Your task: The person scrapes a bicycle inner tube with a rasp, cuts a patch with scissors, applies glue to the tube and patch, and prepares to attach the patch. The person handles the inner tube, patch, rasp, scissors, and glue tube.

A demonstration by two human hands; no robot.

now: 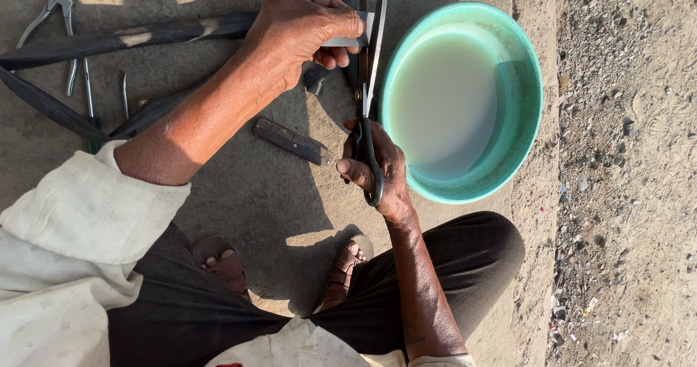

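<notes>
- The right hand (381,171) has its fingers through the black loops of a large pair of scissors (369,98), closed firmly round the handles just beside the near rim of the basin.
- The scissor blades run up and away from that hand, their points going out of view at the top edge.
- The left hand (301,26) pinches a small pale strip (347,40) between thumb and fingers; the grip is shut tight on it.
- The strip's free end lies right at the scissor blades, above the right hand; whether the blades have closed on it cannot be told.
- A turquoise basin (526,84) of cloudy water stands on the concrete ground (247,193), to the right of both hands.
- A long black rubber strip (123,39) stretches leftwards behind the left wrist.
- Pliers (62,4) lie at the top left, well apart from the hands.
- A flat dark file-like tool (292,141) lies on the ground below the left forearm.
- Two sandalled feet (229,265) rest on the ground beneath the arms.
</notes>
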